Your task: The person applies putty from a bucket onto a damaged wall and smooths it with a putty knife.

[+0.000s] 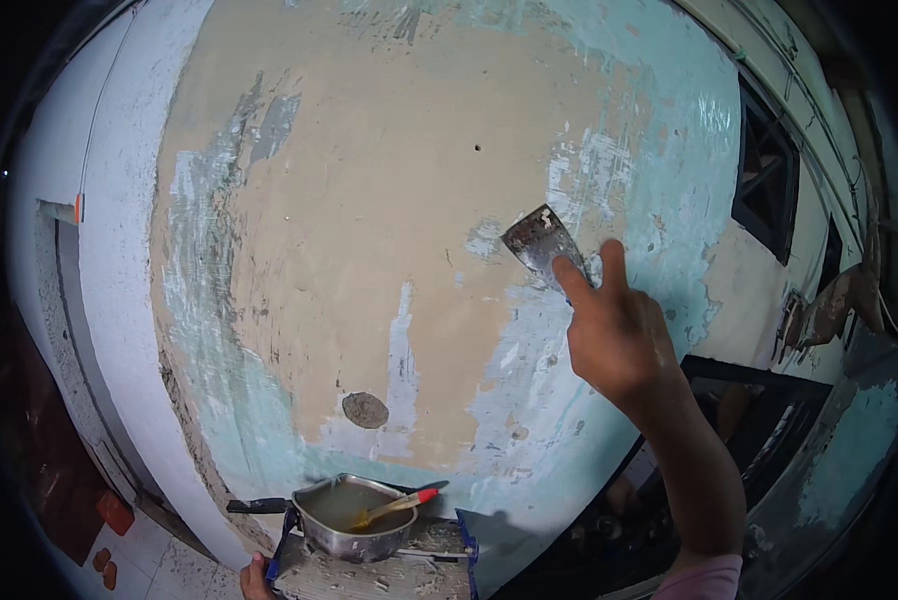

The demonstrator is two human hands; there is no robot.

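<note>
Below peeling wall [369,200], metal pan [349,520] holds murky liquid, seemingly a brush [394,508].

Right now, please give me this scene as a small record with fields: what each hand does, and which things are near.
right hand: right hand raised, gripping a scraper, forefinger laid along the blade
scraper: metal blade flat against the wall
wall: bare beige plaster in the middle, turquoise paint left around it, one grey round patch low down
left hand: left hand only partly seen at the lower edge, beside the board
pan: metal pan with cloudy liquid, standing on the board
brush: brush with red tip, lying in the pan
</note>
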